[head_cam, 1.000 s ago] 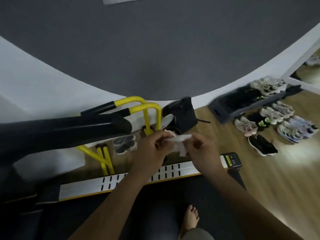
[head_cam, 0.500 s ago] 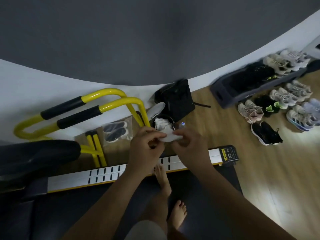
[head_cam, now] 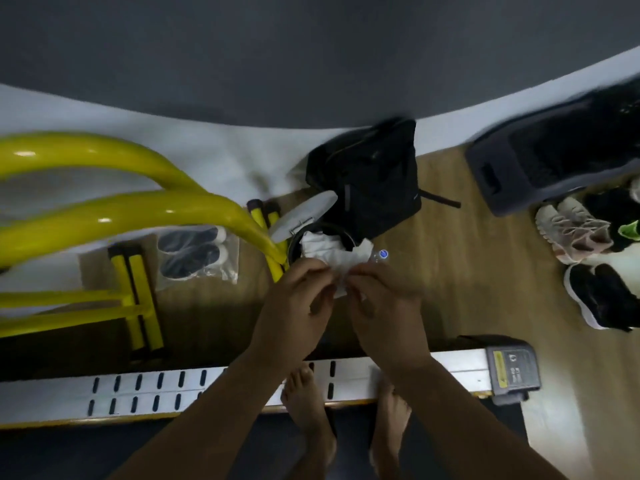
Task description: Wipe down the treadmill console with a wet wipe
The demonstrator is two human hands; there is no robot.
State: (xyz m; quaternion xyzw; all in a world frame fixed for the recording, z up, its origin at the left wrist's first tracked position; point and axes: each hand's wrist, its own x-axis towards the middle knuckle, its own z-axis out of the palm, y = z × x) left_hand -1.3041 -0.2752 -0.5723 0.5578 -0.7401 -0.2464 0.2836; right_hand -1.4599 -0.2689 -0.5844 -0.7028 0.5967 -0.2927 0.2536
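Observation:
Both hands pinch a crumpled white wet wipe (head_cam: 346, 263) between them, held over the floor beside the treadmill. My left hand (head_cam: 294, 306) grips its left edge with the fingertips; my right hand (head_cam: 384, 303) grips the right edge. Just beyond the wipe sits a round black bin (head_cam: 320, 233) with white crumpled wipes inside and a white oval lid (head_cam: 304, 214) tipped up. The treadmill's grey side rail (head_cam: 138, 389) with dark slots runs across below my hands. The console is out of view.
Yellow curved handrails (head_cam: 138, 209) and a yellow frame stand at the left. A bagged pair of dark shoes (head_cam: 194, 251), a black backpack (head_cam: 377, 178), a dark shoe rack (head_cam: 554, 161) and several loose shoes (head_cam: 588, 237) lie on the wooden floor. My bare feet (head_cam: 311, 403) stand on the treadmill belt.
The view has tilted down and closer to the floor; the black console at the left has left the frame. Both hands stay together on the wipe, now nearer the bin.

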